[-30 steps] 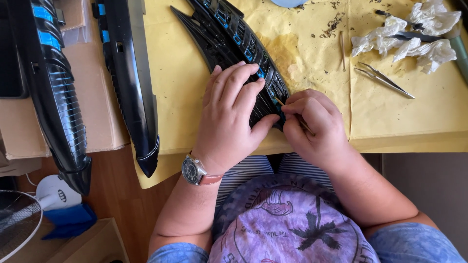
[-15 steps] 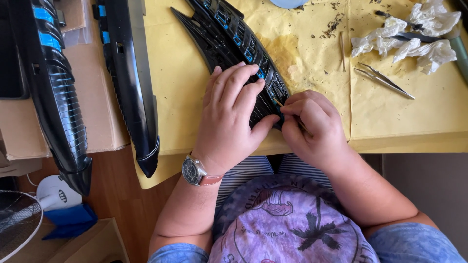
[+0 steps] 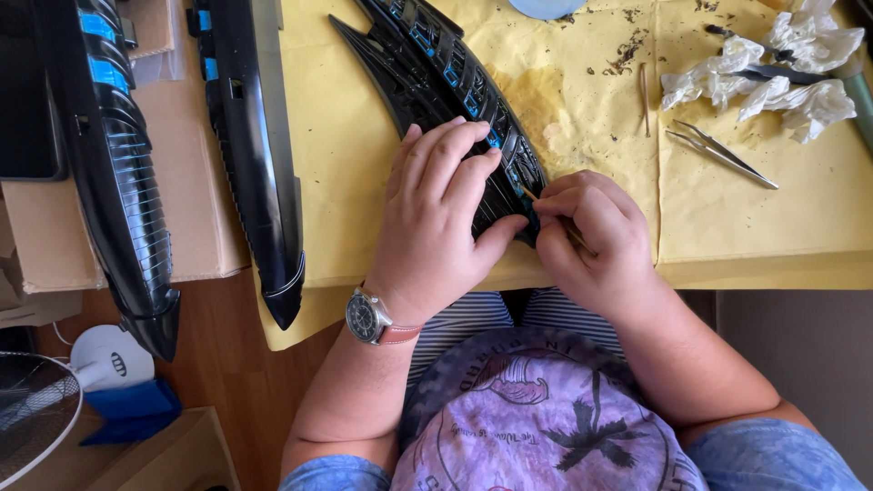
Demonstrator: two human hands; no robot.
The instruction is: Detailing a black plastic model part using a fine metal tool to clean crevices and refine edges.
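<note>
Left hand [image 3: 436,214] flat, palm down, fingers spread, pressing long curved black plastic panel with blue inserts [image 3: 455,86] onto yellow-covered table [image 3: 746,227]. Right hand [image 3: 587,236] curled beside it, fingers pinched shut on thin wooden stick [image 3: 530,195], tip touching panel's near end by table edge.

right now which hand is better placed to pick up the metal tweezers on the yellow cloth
Right. The right hand is on the same side as the thin metal tweezers, with bare yellow cloth between them, though it pinches a small wooden stick. The left hand lies flat on the long black ribbed plastic panel, farther off.
</note>
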